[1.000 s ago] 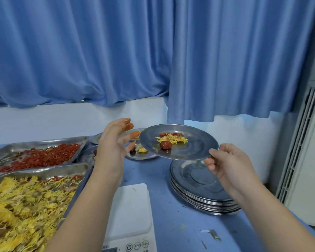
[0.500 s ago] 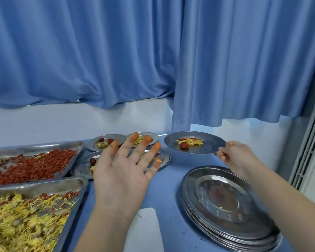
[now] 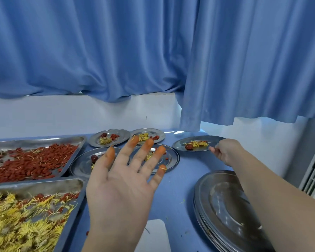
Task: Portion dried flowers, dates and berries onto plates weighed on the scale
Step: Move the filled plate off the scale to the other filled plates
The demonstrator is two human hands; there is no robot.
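**While the left hand hangs spread, the right holds a filled plate at the far side of the table**

Nearest the camera, only a white corner of the scale (image 3: 153,235) shows; the bottom edge cuts off the rest. The tray of dried flowers (image 3: 16,224) and the tray of berries (image 3: 31,160) beyond it run off the left edge. The right forearm covers part of the stack of empty plates (image 3: 224,202).

The left hand (image 3: 124,188) holds nothing, its straight, orange-tipped fingers (image 3: 134,140) fanned out. It hides much of the portions on two nearer plates (image 3: 171,159).

The right hand (image 3: 225,151) pinches the rim of the filled plate (image 3: 215,140); only its thumb on the rim is clear. Whether this plate rests on the blue table (image 3: 180,188) or sits just above it, I cannot tell.

A second ago the plate was raised over the stack with the left hand at its rim. It is now lower and farther out, right of the other portions, and the left hand is apart from it.

It carries a small yellow tuft of flowers and one dark red date (image 3: 189,146). Two more filled plates (image 3: 108,137) lie behind, under a blue curtain (image 3: 153,51).
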